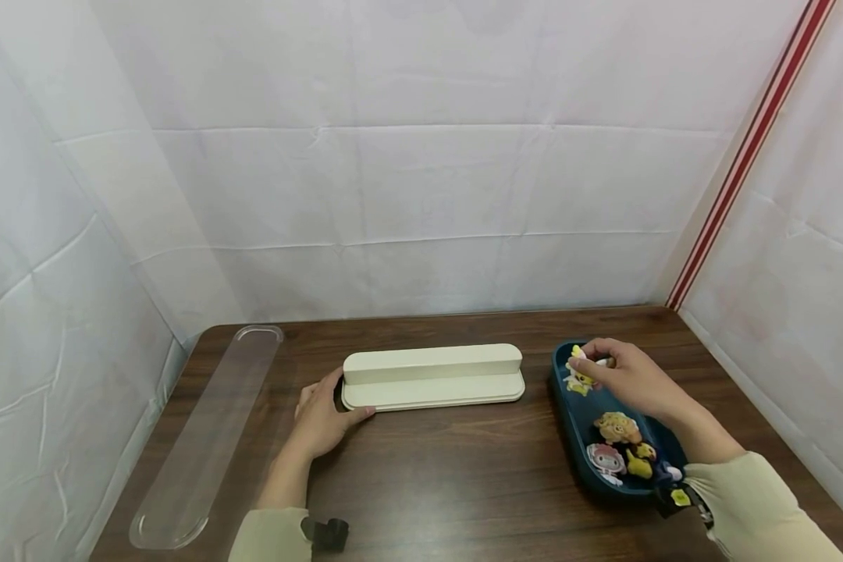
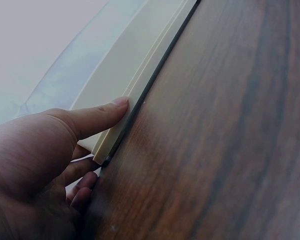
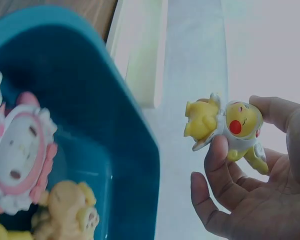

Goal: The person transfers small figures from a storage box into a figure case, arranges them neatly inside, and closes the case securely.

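My right hand (image 1: 621, 373) pinches a small yellow and white figurine (image 1: 578, 373) above the far end of a dark blue tray (image 1: 569, 414). In the right wrist view the figurine (image 3: 229, 127) sits between thumb and fingers (image 3: 217, 165), beside the tray (image 3: 115, 115). A tan figurine (image 1: 617, 427), a pink and white one (image 1: 606, 460) and a yellow one (image 1: 639, 464) lie in the tray. My left hand (image 1: 323, 417) holds the left end of a long cream stepped stand (image 1: 432, 376); its thumb (image 2: 97, 116) rests on the front ledge (image 2: 135, 95).
A long clear plastic cover (image 1: 207, 433) lies along the left side of the dark wood table (image 1: 449, 476). White sheeting walls close in behind and on both sides. A red stripe (image 1: 745, 152) runs up the right wall.
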